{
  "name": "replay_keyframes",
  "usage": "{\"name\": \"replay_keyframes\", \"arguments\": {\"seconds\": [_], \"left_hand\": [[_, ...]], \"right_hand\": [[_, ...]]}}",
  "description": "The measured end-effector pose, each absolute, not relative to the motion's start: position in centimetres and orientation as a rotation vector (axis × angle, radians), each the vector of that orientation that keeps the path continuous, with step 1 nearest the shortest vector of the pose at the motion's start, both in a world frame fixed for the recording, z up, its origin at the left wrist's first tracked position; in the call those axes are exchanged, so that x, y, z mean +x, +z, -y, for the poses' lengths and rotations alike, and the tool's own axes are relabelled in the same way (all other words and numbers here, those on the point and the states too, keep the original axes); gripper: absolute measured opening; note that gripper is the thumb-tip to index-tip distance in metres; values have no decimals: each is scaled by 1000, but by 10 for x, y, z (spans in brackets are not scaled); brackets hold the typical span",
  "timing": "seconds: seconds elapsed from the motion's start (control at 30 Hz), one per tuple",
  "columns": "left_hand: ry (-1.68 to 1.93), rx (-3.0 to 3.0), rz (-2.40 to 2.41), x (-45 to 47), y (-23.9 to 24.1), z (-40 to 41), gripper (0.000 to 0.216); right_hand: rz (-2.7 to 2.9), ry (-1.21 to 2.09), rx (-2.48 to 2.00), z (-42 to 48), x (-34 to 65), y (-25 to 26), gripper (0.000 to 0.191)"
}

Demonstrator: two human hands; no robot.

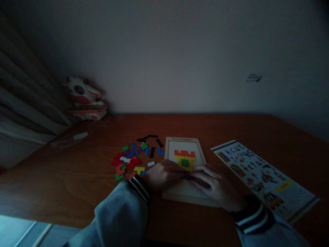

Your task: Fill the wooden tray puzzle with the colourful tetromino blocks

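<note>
A wooden puzzle board (189, 199) with a raised rim lies in front of me. On its upper part sits a figure of joined pieces: orange pieces (179, 153) in a notched row, yellow ones (191, 166) below, and a green square (184, 162) in the middle. At the figure's lower end, a small purple puzzle piece (187, 176) is between my fingertips. My left hand (164, 175) reaches it from the left, fingers together. From the right, my right hand (217, 187) pinches it with bent fingers. Both hands partly cover the board, and the purple piece's full outline is hidden.
Loose coloured pieces (133, 162) lie scattered left of the board, with several black strips (152, 152) among them. A printed pattern sheet (264, 178) lies to the right. At the far left stands a cow-shaped toy (86, 99) by the curtain (28, 92).
</note>
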State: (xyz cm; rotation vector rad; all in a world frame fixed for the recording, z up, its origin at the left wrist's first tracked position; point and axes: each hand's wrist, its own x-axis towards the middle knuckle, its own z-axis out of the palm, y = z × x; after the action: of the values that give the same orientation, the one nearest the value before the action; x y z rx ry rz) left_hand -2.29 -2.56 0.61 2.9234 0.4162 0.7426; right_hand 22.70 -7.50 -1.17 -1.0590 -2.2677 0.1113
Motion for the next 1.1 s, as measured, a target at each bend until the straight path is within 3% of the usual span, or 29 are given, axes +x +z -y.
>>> {"name": "replay_keyframes", "arguments": {"seconds": [0.33,0.67,0.8,1.1], "left_hand": [[780,2933,-476,-24,4,25,22],[1002,2973,-1166,-85,23,22,20],[875,2988,-1450,-138,21,29,19],[721,2824,-1533,-177,18,43,30]], "right_hand": [[2253,171,-1033,72,230,-17,22],[2059,199,-1073,70,237,-3,19],[2025,190,-1063,71,236,-3,20],[2038,208,-1078,72,237,-6,19]]}}
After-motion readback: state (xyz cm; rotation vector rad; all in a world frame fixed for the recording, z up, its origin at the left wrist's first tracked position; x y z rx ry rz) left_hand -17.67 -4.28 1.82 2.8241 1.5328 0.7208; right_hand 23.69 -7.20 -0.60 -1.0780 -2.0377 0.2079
